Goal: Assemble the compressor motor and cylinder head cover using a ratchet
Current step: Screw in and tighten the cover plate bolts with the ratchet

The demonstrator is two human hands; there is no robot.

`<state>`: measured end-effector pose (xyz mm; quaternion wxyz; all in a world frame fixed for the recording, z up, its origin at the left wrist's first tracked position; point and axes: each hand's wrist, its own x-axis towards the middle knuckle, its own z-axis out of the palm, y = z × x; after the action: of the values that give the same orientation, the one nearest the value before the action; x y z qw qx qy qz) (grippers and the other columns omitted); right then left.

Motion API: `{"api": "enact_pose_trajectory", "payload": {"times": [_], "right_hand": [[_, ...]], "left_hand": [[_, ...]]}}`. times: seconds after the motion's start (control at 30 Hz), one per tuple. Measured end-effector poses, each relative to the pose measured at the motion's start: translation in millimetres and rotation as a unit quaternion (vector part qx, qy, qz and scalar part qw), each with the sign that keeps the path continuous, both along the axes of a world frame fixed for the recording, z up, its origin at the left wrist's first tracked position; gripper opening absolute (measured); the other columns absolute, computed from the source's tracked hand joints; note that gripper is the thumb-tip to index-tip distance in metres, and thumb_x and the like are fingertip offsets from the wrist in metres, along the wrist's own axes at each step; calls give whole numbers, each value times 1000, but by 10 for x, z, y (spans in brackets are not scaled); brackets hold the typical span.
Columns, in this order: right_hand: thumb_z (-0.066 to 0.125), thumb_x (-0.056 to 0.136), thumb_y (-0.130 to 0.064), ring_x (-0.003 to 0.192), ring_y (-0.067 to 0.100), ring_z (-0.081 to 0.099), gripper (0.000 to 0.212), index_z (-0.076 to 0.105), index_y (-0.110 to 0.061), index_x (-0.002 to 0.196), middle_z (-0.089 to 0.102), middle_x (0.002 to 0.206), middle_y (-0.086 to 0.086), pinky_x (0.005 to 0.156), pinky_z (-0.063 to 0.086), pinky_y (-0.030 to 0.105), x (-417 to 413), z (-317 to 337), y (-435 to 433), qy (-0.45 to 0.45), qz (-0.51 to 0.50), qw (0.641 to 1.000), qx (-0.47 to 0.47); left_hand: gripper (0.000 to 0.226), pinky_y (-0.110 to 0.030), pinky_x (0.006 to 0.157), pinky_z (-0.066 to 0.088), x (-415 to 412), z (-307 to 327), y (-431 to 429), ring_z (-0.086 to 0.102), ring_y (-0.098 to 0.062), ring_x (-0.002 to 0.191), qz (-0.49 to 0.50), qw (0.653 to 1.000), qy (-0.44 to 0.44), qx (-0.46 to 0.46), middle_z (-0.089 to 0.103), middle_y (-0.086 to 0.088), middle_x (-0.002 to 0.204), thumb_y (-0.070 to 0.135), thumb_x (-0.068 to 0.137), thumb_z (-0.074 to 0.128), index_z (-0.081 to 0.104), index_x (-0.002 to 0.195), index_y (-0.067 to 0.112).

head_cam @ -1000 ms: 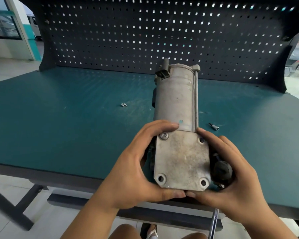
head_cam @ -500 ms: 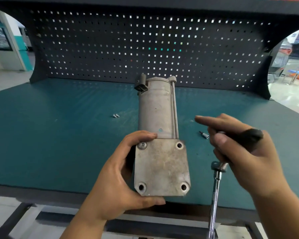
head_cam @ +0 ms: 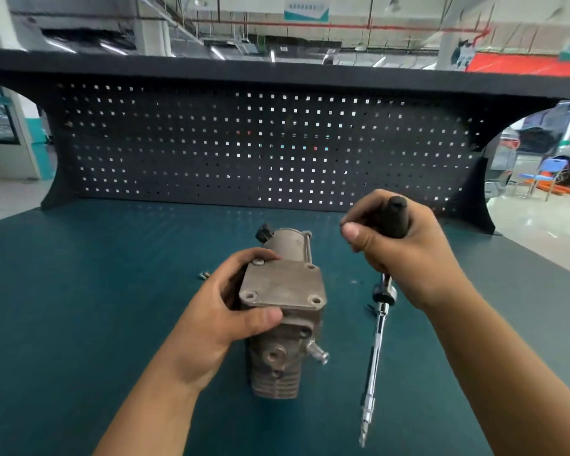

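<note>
nearest the camera, the ratchet [head_cam: 375, 350] hangs tip-down over the near right of the bench [head_cam: 79, 307], its long extension pointing toward the person. the right hand [head_cam: 405, 248] is closed round the black handle only. risk: the extension may swing and strike the casting or the bench, or the end bit may drop off. whether the bit is locked on cannot be told.

left of it is the compressor [head_cam: 282, 343], finned end near and motor [head_cam: 290, 246] far. the left hand [head_cam: 221, 311] grips the cylinder head cover [head_cam: 282, 286], thumb on its near edge. only the far-left corner appears to carry a bolt [head_cam: 259, 262]. three holes look empty, so in my judgement the cover could shift under torque. two loose bolts [head_cam: 204, 275] lie just left of that hand and could roll away.

markings: none readable on parts or tool. above the pegboard [head_cam: 260, 143], a teal-and-white overhead sign [head_cam: 306, 11] is too blurred to read.
</note>
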<state>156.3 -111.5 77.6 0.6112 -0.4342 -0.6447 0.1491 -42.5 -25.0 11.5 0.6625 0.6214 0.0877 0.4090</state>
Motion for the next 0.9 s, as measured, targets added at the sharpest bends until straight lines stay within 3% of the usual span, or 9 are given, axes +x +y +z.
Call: {"api": "enact_pose_trajectory", "payload": {"times": [0.17, 0.3, 0.43, 0.8, 0.9], "right_hand": [[63, 80, -7, 62, 4, 61, 10, 64, -17, 81, 66, 70, -5, 62, 46, 12, 141, 17, 266, -114, 27, 992, -37], [72, 81, -12, 75, 10, 68, 9, 72, -20, 84, 72, 78, -1, 74, 51, 18, 252, 108, 388, -190, 50, 976, -99], [75, 76, -9, 75, 4, 67, 12, 74, -20, 83, 74, 80, -4, 71, 49, 12, 240, 223, 463, -242, 65, 959, -130], [76, 79, -17, 56, 22, 44, 17, 73, -33, 83, 69, 80, 9, 56, 38, 35, 181, 229, 427, -287, 92, 947, -113], [76, 79, -16, 55, 9, 45, 17, 73, -33, 84, 70, 82, 2, 56, 38, 27, 190, 220, 408, -294, 90, 945, -111]], "left_hand": [[81, -28, 75, 54, 38, -28, 36, 66, -25, 101, -25, 1000, -10, -11, 67, -6, 113, 36, 39, 95, 64, 112, 22], [79, -29, 78, 53, 125, -14, 34, 64, -25, 102, -31, 999, -25, -6, 66, -5, 111, 36, 43, 94, 62, 114, 22], [75, -31, 81, 53, 70, -9, 82, 63, -25, 103, -19, 999, -30, -5, 66, -4, 110, 37, 45, 93, 63, 112, 22], [77, -34, 82, 53, 70, -45, 72, 63, -27, 102, -5, 999, -32, -5, 65, -6, 112, 39, 45, 93, 62, 113, 21], [77, -33, 82, 53, 88, -44, 70, 62, -26, 102, -3, 999, -35, -4, 64, -6, 112, 39, 44, 93, 63, 113, 21]]}}
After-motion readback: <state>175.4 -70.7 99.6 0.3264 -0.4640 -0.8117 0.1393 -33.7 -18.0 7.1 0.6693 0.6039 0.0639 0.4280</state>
